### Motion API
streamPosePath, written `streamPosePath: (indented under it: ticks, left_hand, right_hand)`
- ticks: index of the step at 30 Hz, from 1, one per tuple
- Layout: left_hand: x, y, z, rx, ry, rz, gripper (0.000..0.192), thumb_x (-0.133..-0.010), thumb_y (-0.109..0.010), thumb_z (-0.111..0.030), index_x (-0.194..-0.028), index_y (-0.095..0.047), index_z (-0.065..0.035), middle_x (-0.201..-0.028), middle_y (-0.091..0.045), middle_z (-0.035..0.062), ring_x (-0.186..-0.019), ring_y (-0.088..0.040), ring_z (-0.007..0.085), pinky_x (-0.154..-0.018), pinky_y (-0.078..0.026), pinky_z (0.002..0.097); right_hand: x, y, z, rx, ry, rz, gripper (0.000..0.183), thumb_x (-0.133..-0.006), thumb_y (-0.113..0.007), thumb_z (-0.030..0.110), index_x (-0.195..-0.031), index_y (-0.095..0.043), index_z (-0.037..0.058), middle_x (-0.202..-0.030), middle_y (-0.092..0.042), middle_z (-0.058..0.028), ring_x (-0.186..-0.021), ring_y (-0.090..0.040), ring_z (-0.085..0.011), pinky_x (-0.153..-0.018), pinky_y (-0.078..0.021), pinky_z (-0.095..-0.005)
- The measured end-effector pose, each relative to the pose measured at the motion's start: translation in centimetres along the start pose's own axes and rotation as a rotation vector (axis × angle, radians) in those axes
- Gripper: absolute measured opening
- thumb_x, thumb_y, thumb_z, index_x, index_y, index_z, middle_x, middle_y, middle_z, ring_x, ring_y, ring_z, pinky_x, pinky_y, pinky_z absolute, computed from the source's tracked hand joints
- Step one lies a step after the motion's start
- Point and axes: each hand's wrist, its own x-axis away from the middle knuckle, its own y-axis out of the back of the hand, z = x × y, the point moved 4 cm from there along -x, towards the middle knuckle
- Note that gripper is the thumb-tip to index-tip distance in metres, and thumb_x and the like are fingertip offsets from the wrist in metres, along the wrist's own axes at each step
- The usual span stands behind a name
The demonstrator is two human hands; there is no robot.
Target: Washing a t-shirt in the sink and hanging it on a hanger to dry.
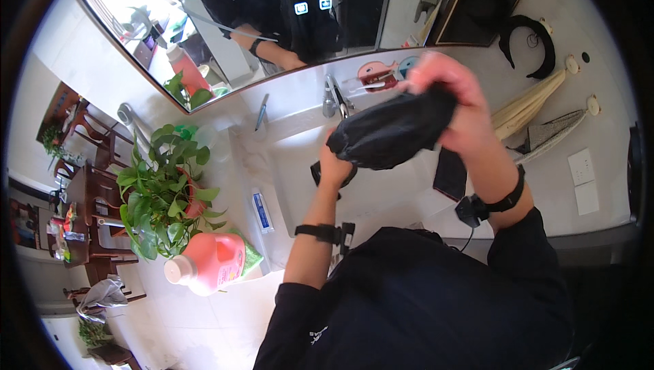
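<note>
A bunched black cloth [393, 127] hangs between both my hands above a white sink [301, 217]. My left hand [337, 163] grips its lower left end, with the fingers mostly hidden. At the upper right end, my right hand [465, 99] clasps the cloth, its fingers blurred. Black material [318, 172] shows beside my left hand, and I cannot tell whether it belongs to the cloth. Behind the cloth stands a chrome faucet [337, 97]. A dark flat rectangular item [450, 173] lies at the sink's right side, below my right hand.
On the left counter are a toothpaste tube [262, 210], a potted plant [173, 191] and a pink jug [209, 263] on a green cloth [252, 252]. Towels [531, 104] hang on the right wall near a black headband [541, 53]. A mirror [357, 23] rises behind the faucet.
</note>
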Motion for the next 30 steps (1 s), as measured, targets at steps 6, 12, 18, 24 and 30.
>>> streamPosePath:
  ticks: [6,12,18,24,30]
  left_hand:
    - [-3.2,4.5,-2.4,0.111,0.064,-0.162,0.031,-0.077,-0.075,-0.005,-0.104,-0.061,-0.0022,-0.090,-0.071,0.0101,-0.085,-0.067,0.0182,-0.078,-0.052,0.0327]
    - [-3.7,0.3,-9.9,-0.274,-0.305,0.085,0.030,-0.073,-0.060,0.006,-0.099,-0.066,-0.0077,-0.090,-0.069,0.0148,-0.086,-0.067,0.0387,-0.072,-0.055,0.0406]
    - [-2.1,-2.1,-16.4,-0.383,-0.480,0.322,0.044,-0.066,-0.064,0.005,-0.105,-0.068,-0.0152,-0.093,-0.056,0.0081,-0.083,-0.063,0.0320,-0.070,-0.054,0.0405]
    - [-3.1,1.6,-17.0,-0.045,-0.342,0.438,0.059,-0.055,-0.062,0.016,-0.106,-0.068,-0.0136,-0.119,-0.045,0.0133,-0.104,-0.052,0.0335,-0.097,-0.045,0.0353]
    - [1.2,5.9,-5.3,0.427,0.017,0.284,0.091,-0.070,-0.084,-0.003,-0.148,-0.038,-0.0098,-0.150,-0.038,0.0148,-0.138,-0.042,0.0299,-0.111,-0.038,0.0418]
  right_hand:
    - [12.3,12.2,-4.8,0.276,-0.670,0.303,0.015,-0.076,-0.071,0.000,-0.088,-0.064,0.0018,-0.080,-0.060,-0.0011,-0.077,-0.056,-0.0112,-0.074,-0.0449,-0.0235]
    - [22.3,13.8,-15.2,0.940,-0.953,0.672,0.078,-0.070,-0.082,0.022,-0.141,-0.053,0.0058,-0.139,-0.055,-0.0215,-0.129,-0.051,-0.0378,-0.110,-0.0410,-0.0419]
    - [13.0,2.8,-16.1,0.500,-0.613,0.135,0.103,-0.063,-0.091,0.029,-0.145,-0.035,0.0029,-0.141,-0.051,-0.0192,-0.132,-0.049,-0.0303,-0.111,-0.0389,-0.0393]
    - [11.2,-0.8,-18.7,0.229,-0.214,-0.071,0.088,-0.064,-0.090,0.020,-0.138,-0.044,0.0048,-0.132,-0.056,-0.0118,-0.122,-0.055,-0.0240,-0.104,-0.0435,-0.0380]
    - [8.9,-4.8,-16.7,0.341,-0.402,-0.138,0.055,-0.066,-0.084,0.007,-0.116,-0.062,0.0003,-0.104,-0.070,-0.0100,-0.098,-0.067,-0.0206,-0.093,-0.0515,-0.0348]
